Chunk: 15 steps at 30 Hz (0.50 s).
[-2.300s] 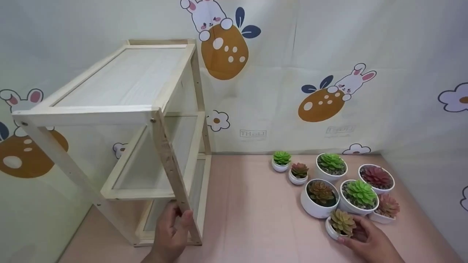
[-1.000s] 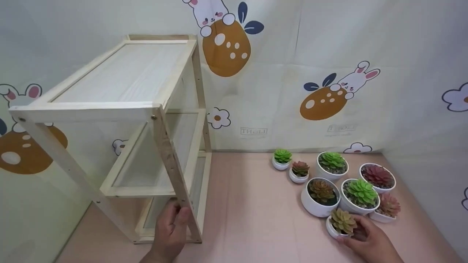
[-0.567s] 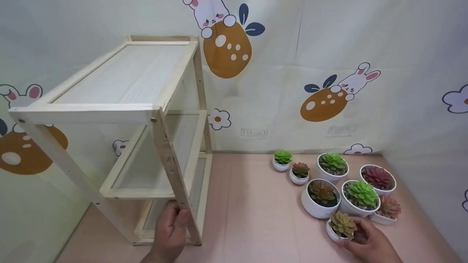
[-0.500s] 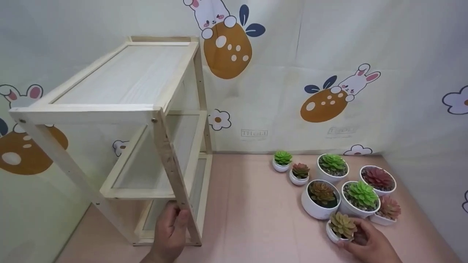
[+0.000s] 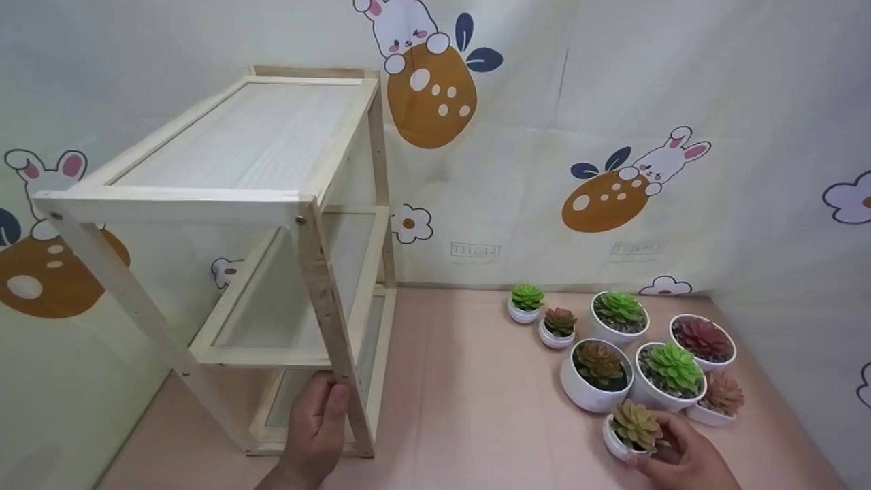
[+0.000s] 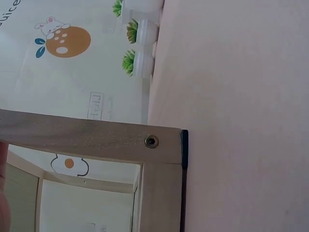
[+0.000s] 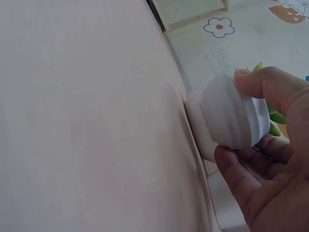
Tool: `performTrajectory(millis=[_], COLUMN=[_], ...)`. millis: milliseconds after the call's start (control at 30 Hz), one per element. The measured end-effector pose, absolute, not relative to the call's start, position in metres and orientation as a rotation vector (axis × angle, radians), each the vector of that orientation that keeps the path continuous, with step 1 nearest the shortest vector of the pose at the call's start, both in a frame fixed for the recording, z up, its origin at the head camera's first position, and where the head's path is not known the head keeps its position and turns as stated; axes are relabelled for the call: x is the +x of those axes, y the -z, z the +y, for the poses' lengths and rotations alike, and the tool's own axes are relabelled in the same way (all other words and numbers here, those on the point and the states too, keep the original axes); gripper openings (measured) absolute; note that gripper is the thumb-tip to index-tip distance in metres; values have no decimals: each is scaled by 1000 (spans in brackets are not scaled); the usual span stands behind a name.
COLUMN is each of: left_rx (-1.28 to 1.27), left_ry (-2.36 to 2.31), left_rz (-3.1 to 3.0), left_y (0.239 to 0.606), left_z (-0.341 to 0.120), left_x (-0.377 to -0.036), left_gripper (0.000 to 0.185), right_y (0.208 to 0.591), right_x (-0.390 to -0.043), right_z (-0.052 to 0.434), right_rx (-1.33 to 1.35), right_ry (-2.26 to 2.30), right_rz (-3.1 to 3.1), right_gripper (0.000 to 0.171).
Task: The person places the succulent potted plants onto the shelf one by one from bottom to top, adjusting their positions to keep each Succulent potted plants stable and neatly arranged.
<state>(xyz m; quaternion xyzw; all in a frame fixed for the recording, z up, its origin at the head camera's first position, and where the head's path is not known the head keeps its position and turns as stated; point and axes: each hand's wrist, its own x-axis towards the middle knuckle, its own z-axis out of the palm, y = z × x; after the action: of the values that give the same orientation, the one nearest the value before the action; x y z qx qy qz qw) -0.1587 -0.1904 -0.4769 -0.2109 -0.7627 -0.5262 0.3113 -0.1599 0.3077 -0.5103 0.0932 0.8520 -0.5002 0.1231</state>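
My left hand (image 5: 314, 425) grips the near right leg of a pale wooden three-tier shelf (image 5: 337, 306), just below the middle tier. In the left wrist view the foot of that leg (image 6: 96, 137) shows, with only a sliver of hand at the left edge. My right hand (image 5: 691, 452) holds a small potted succulent (image 5: 636, 423) with yellowish-green leaves, thumb on one side and fingers on the other. Its white ridged pot (image 7: 229, 116) leans in the right wrist view, and a gap shows between it and the tabletop.
Behind that pot stand larger white pots with brown (image 5: 599, 374), green (image 5: 670, 374) and dark red (image 5: 704, 340) succulents, plus a pink one (image 5: 721, 395). Two small pots, green (image 5: 526, 303) and reddish (image 5: 558, 328), stand farther left. A patterned cloth (image 5: 503, 170) backs the pink tabletop (image 5: 476, 408).
The head view has shifted a little. The small succulent in my right hand has moved slightly toward me and left. My left hand keeps its grip on the shelf leg.
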Motion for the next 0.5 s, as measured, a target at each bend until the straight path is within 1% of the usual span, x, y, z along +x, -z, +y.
performTrajectory(millis=[233, 367, 500], left_rx=[-592, -597, -602], left_ry=[1293, 1266, 1289], left_rz=[-1932, -1924, -1962], left_y=[481, 483, 481], left_z=[-191, -192, -192], left_x=[-164, -166, -165], left_gripper=[21, 19, 21], right_y=[506, 502, 496], right_x=[-155, -153, -151], right_z=[301, 296, 290], right_rx=[128, 101, 92], right_ry=[1515, 1541, 1537], right_rz=[2426, 2393, 2397], right_gripper=[82, 83, 82])
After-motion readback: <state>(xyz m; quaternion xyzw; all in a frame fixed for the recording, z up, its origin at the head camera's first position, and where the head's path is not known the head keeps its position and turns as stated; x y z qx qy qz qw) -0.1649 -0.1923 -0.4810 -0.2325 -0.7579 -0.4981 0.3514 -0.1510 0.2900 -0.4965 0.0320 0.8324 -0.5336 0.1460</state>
